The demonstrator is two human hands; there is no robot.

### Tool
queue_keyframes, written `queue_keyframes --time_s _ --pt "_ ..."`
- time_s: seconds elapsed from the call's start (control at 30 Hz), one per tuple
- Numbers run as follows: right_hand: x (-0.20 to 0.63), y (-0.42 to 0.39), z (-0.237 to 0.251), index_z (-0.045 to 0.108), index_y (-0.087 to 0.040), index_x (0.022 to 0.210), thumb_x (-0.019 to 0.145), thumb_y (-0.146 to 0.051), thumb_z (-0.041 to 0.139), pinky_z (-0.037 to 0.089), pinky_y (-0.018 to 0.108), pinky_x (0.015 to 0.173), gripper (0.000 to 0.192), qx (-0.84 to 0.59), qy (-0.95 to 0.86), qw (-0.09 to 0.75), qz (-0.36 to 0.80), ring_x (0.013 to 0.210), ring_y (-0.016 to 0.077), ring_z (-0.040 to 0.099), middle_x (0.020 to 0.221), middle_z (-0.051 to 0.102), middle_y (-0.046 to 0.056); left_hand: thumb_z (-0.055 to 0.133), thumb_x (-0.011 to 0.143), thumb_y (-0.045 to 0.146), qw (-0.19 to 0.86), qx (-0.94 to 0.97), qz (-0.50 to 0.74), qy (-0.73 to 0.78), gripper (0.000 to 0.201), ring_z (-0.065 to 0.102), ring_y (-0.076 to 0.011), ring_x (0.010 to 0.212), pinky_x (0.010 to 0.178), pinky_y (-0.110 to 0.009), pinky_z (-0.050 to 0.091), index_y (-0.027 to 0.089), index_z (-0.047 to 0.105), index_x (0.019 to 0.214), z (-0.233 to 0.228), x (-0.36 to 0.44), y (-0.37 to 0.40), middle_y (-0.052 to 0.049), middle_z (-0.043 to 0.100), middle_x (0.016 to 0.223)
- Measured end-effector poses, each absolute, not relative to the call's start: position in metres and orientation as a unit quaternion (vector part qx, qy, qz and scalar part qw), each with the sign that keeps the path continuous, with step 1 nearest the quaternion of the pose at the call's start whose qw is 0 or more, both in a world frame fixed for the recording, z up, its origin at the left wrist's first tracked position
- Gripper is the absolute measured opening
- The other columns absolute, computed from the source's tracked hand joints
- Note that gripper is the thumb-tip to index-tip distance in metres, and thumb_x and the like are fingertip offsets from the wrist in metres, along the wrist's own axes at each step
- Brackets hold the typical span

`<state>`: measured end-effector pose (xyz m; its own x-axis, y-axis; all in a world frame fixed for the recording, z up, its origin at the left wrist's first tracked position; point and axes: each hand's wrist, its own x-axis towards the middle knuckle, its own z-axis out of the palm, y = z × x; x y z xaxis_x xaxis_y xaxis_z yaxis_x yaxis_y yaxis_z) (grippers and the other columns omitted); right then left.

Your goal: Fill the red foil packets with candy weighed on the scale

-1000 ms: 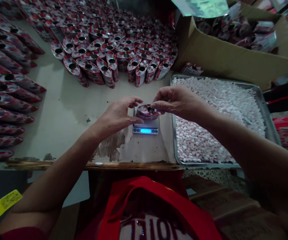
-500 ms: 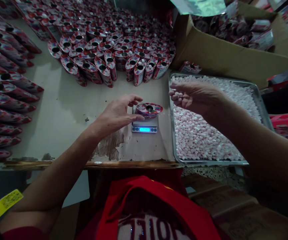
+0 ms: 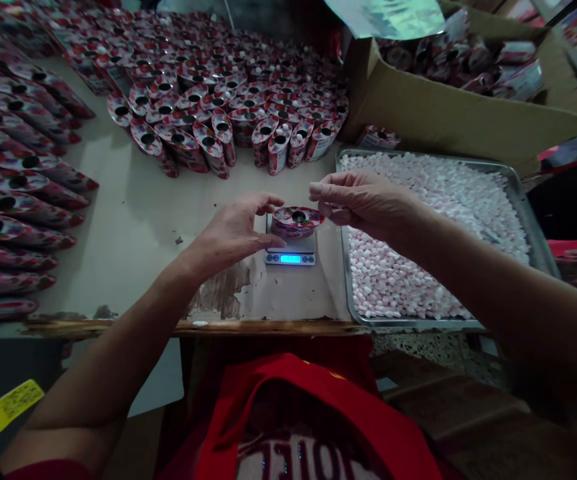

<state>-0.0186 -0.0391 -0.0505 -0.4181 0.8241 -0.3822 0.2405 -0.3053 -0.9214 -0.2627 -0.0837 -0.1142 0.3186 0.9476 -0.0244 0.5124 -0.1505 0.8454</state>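
Observation:
A small red printed container point(image 3: 297, 220) with a round hole in its top stands on a little digital scale point(image 3: 291, 257) whose display glows blue. My left hand point(image 3: 228, 233) cups the container's left end, with fingers behind it and the thumb in front. My right hand point(image 3: 363, 200) hovers just right of and above the container, its fingertips pinched together over the right rim. Half a second ago small white tablets showed between those fingers. They are hidden now. A metal tray point(image 3: 518, 183) heaped with pink and white tablets point(image 3: 418, 267) lies directly to the right.
Many similar red containers point(image 3: 228, 113) stand packed at the back of the table, and more lie in rows on the left point(image 3: 13, 187). A cardboard box point(image 3: 443, 117) holding containers sits behind the tray. The table's worn front edge point(image 3: 118, 327) is close to my body.
My right hand went from the container to the tray, picked up tablets, and has come back over the container. The left hand stayed at the container's left end.

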Motion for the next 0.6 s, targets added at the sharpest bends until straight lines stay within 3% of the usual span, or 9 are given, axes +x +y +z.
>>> queue_keyframes --time_s 0.6 --pt "-0.027 -0.038 -0.054 0.068 -0.022 0.070 0.076 -0.059 0.095 0.037 0.029 0.054 0.047 -0.466 -0.627 0.246 0.574 0.058 0.0121 0.048 0.064 0.060 0.000 0.093 0.072 0.020 0.362 0.703 0.284 0.542 0.063 0.068 -0.0301 0.124 0.112 -0.047 0.053 0.020 0.071 0.131 -0.113 -0.252 -0.087 -0.010 0.075 0.131"
